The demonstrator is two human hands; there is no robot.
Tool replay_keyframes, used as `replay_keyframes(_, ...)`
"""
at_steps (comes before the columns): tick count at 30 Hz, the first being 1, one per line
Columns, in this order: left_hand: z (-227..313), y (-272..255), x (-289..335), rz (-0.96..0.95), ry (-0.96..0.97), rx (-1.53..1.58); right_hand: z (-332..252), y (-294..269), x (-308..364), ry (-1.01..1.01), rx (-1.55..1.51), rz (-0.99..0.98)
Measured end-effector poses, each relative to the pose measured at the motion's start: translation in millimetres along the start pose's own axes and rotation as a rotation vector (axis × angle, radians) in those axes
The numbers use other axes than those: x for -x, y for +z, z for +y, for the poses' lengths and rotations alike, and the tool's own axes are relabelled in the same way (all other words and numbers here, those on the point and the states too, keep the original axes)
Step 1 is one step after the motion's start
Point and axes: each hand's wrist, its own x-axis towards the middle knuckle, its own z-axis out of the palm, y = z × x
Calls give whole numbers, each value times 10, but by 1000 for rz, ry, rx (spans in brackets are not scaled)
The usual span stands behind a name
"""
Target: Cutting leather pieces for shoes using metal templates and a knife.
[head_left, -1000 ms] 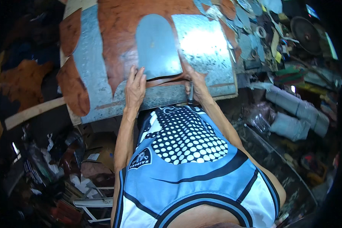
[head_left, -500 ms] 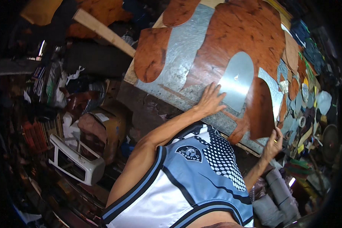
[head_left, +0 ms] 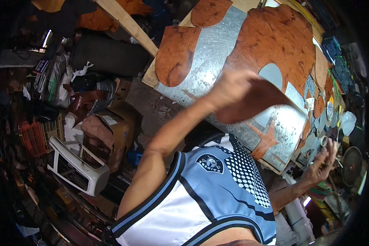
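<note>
Over the metal-topped table [head_left: 217,35], my left hand [head_left: 235,87] is closed on a cut piece of brown leather [head_left: 256,100], which is lifted and bent; motion smears both. Partly hidden behind that piece is a rounded grey metal template [head_left: 271,74], lying on a large sheet of mottled brown leather [head_left: 274,37]. Off the table's right side, my right hand [head_left: 320,164] is raised with its fingers apart. I make out no tool in it.
Two rounded leather pieces [head_left: 174,57] lie at the table's left side. A wooden bar [head_left: 129,24] meets its corner. Scraps and a round disc [head_left: 351,166] crowd the right. A white plastic frame [head_left: 76,168] and a cardboard box [head_left: 121,141] stand lower left.
My left hand has gone from resting by the template to lifting the cut leather piece leftward over it. My right hand has left the leather's edge and moved right. The view has shifted slightly.
</note>
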Motion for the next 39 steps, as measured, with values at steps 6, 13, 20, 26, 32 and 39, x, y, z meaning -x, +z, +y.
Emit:
replay_keyframes(6,-1412,-2104,417,398,-426,-468,320,523,373,132,-150,-315)
replay_keyframes(13,-1722,-2167,739,492,-709,-375,383,766,674,225,-64,-439)
replay_keyframes(20,-1531,-2226,912,728,-666,-400,437,825,851,313,-49,-478)
replay_keyframes(26,-1645,-2133,1001,811,-651,-389,414,802,896,378,-33,-526)
replay_keyframes(32,-1681,-2127,962,804,-667,-346,523,754,1060,409,-44,-528)
replay_keyframes(39,-1173,-1712,895,470,-632,-1044,579,717,1228,369,-106,-494)
